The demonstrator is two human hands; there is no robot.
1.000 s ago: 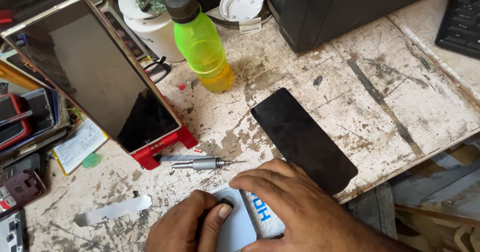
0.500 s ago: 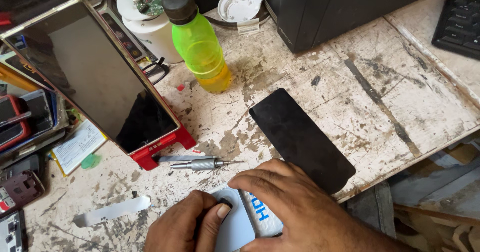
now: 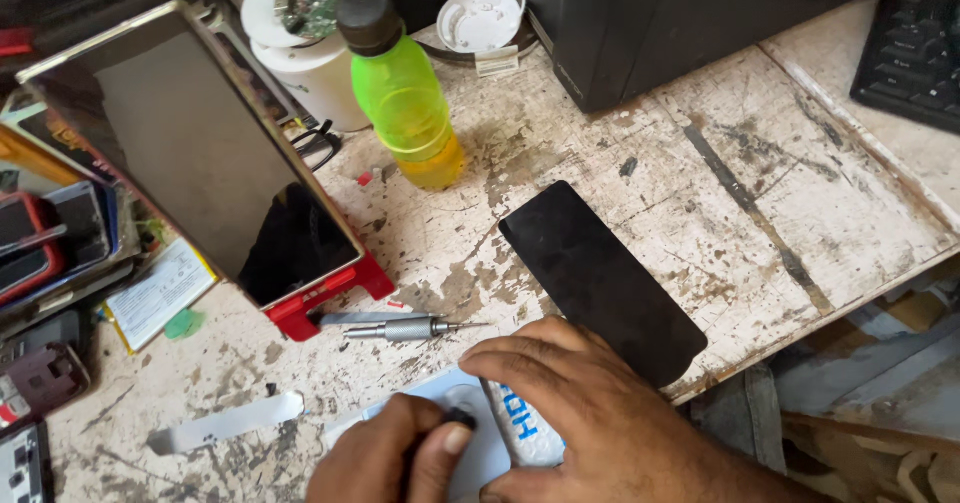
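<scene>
At the bottom centre of the frame, a pale blue phone (image 3: 478,443) is lying on the worn table (image 3: 700,193), largely covered by both hands. The right hand (image 3: 590,418) is laid flat across it, fingers curved and close together, pressing on a white tube-like object (image 3: 525,433) with blue print. The left hand (image 3: 385,458) is curled into a tight pinch around a small dark-tipped tool (image 3: 458,419), held against the phone's back. A metal screwdriver (image 3: 405,329) is seen just above the hands, and a black screen panel (image 3: 600,281) to their upper right. A green bottle (image 3: 400,93) stands at upper centre.
</scene>
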